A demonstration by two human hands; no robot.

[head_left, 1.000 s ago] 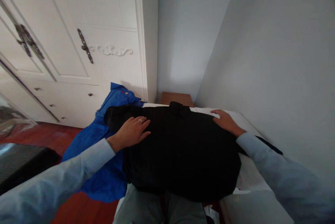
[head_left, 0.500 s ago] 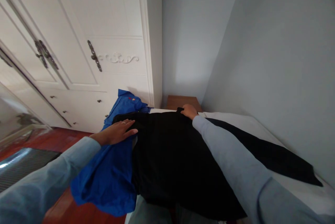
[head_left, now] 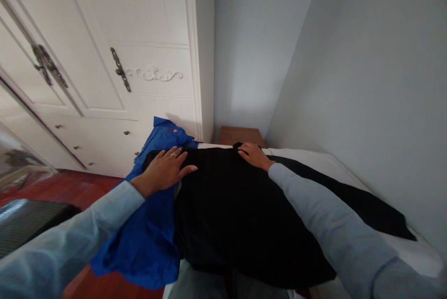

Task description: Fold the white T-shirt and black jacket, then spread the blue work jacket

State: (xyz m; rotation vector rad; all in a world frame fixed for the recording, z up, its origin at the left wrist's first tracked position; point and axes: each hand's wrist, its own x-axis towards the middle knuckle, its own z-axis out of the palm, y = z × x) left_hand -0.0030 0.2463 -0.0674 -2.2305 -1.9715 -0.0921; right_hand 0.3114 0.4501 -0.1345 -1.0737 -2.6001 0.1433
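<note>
A black shirt lies spread out in front of me, one long sleeve stretching off to the right. My left hand rests on its upper left part, palm down with the fingers apart. Across from it, my right hand lies on the shirt's far edge beside a small raised fold that looks like the collar; its fingers are extended over the cloth. Partly under the black shirt, a blue garment shows on the left and hangs over the edge.
The white bed surface shows behind the sleeve, against the grey wall. A white wardrobe stands at the far left, and a brown wooden piece sits in the corner. On the red floor is a dark ribbed object.
My left hand has slid slightly right and spread its fingers over the black shirt. The right hand has loosened from the collar fold and now lies flatter on the cloth.
</note>
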